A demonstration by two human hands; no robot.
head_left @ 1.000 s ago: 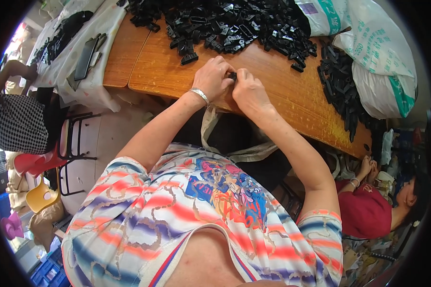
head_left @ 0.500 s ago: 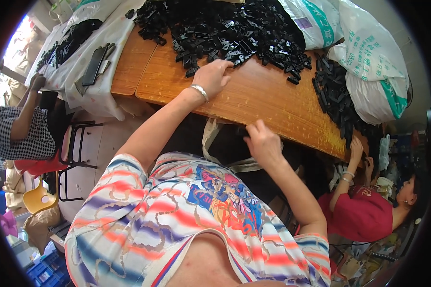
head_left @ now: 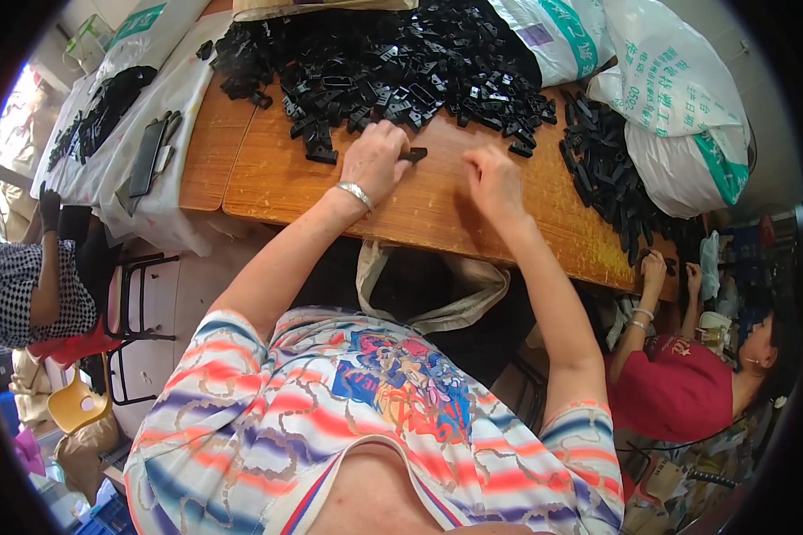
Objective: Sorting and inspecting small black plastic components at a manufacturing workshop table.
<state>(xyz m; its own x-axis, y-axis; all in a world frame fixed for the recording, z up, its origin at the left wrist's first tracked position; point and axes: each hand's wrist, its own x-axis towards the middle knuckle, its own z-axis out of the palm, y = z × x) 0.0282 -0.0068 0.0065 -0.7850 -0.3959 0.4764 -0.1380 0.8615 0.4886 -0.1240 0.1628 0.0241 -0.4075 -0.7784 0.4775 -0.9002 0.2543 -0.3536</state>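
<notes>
My left hand (head_left: 375, 162) is over the wooden table at the near edge of a heap of small black plastic parts (head_left: 366, 67). Its fingers are closed on one black plastic part (head_left: 414, 154), whose end sticks out to the right. To the right of it, above bare tabletop, my right hand (head_left: 496, 185) has its fingers curled in. Whatever they may hold is hidden. A pale cloth bag (head_left: 459, 312) hangs open below the table edge, in front of my body.
Longer black parts (head_left: 602, 169) lie piled at the table's right, beside white sacks (head_left: 678, 98). A co-worker in a red shirt (head_left: 674, 388) handles parts there. Another person in a checked top (head_left: 36, 285) sits at left, by a covered table with a phone (head_left: 147, 159).
My right hand has risen from below the table edge to over the tabletop. My left hand has shifted slightly left and nearer, and a black part now shows in it.
</notes>
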